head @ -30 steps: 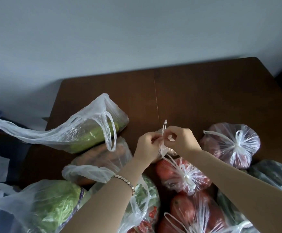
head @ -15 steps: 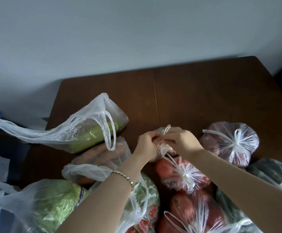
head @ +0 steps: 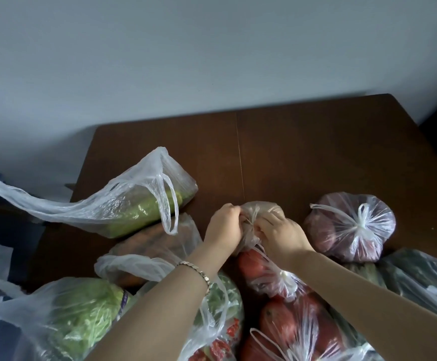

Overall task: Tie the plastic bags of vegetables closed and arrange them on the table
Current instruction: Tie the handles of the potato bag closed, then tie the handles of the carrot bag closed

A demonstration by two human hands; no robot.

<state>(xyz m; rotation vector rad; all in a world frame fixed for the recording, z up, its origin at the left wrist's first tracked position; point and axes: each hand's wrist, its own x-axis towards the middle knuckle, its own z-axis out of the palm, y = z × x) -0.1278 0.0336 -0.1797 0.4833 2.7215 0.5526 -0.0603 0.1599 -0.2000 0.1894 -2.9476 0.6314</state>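
- Cinching now done low: the handle ends, held raised a second ago, have been drawn down onto the small bag [head: 260,208] by the left hand [head: 223,226] and right hand [head: 281,234]; the knot is judged nearly closed.
- Fingers of both hands are clamped on the handles.
- Small bag: mid-counter [head: 303,152], contents unclear.
- Tied tomato bag [head: 272,277] lies just before it; the open bag of greens [head: 134,207] remains untied.

Small bag [head: 260,208] mostly hidden behind left hand [head: 223,226] and right hand [head: 281,234]; contents unreadable. Fingertips buried in plastic, grip unclear. Tomato bag [head: 298,332] and cabbage bag [head: 63,319] cut by bottom edge. Dark-green bag [head: 425,280] cut at right edge.
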